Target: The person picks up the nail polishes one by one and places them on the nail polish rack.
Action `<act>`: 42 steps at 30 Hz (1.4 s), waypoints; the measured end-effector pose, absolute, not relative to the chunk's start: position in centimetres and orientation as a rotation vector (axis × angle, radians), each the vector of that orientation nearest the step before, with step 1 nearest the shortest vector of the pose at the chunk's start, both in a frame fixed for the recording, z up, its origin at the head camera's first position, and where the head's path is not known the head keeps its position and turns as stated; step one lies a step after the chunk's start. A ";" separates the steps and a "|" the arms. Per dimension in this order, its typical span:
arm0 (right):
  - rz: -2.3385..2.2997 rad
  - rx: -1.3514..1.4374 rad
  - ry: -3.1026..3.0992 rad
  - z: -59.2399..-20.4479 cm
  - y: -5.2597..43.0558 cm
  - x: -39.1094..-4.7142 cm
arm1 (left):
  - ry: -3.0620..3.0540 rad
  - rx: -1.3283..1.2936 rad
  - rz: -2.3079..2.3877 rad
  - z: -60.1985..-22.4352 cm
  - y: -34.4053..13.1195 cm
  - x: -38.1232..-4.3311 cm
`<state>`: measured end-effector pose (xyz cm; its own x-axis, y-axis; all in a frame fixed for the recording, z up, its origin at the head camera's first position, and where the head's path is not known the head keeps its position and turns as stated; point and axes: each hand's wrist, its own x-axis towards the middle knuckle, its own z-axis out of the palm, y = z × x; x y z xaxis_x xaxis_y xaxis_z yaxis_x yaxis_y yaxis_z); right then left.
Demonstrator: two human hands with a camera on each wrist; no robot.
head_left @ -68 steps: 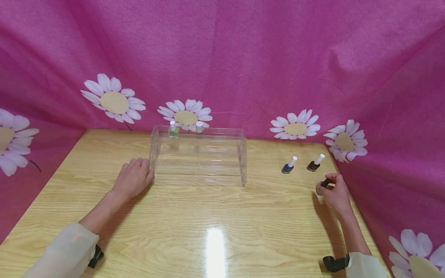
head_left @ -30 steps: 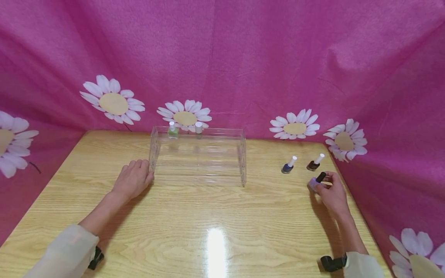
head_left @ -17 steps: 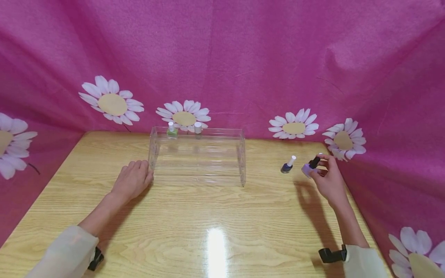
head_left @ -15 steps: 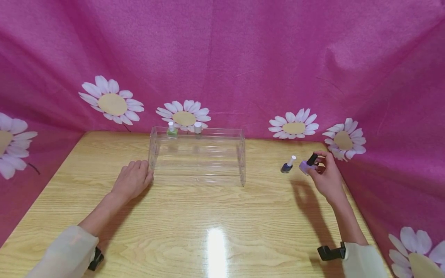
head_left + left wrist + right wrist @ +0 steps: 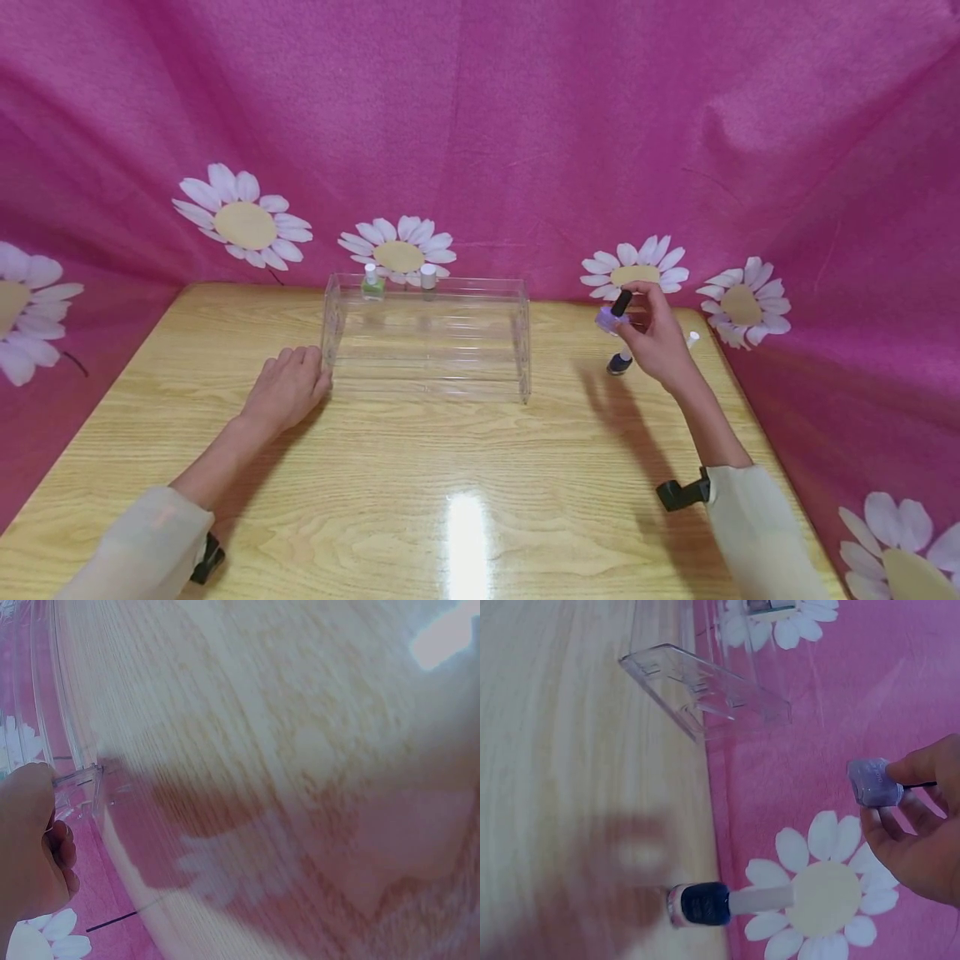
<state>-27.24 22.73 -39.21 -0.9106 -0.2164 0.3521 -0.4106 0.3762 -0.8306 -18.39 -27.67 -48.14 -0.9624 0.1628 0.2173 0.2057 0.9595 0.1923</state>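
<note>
My right hand (image 5: 656, 342) pinches a lilac nail polish bottle (image 5: 609, 319) with a black cap, held in the air above the table's back right part. In the right wrist view, thumb and fingers close round the lilac bottle's neck end. Below that hand stands a dark blue nail polish bottle (image 5: 705, 904) with a white cap, partly covered in the head view. At the left end of a clear acrylic tiered rack (image 5: 427, 392), my left hand (image 5: 285, 387) grips the front corner with curled fingers, seen from close by in the left wrist view.
On the rack's top tier stand a green nail polish bottle (image 5: 372, 287) and another white-capped bottle (image 5: 428, 279). A white cap (image 5: 693, 338) shows behind the right wrist, its dark bottle hidden. Pink flowered cloth (image 5: 525, 150) borders the wooden table (image 5: 375, 475) behind and at the sides.
My right hand has picked up the lilac bottle from the table's right side and carried it up and leftward, past the dark and blue bottles. The left hand has stayed at the rack.
</note>
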 end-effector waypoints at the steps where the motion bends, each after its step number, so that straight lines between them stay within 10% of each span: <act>1: 1.559 0.577 -2.449 -39.1 22.5 -27.5 | -2.911 -0.277 -0.319 -48.1 -27.7 -18.4; 42: 1.546 0.880 -2.538 -38.7 14.5 -34.1 | -2.866 -0.289 -0.294 -48.6 -27.8 -18.6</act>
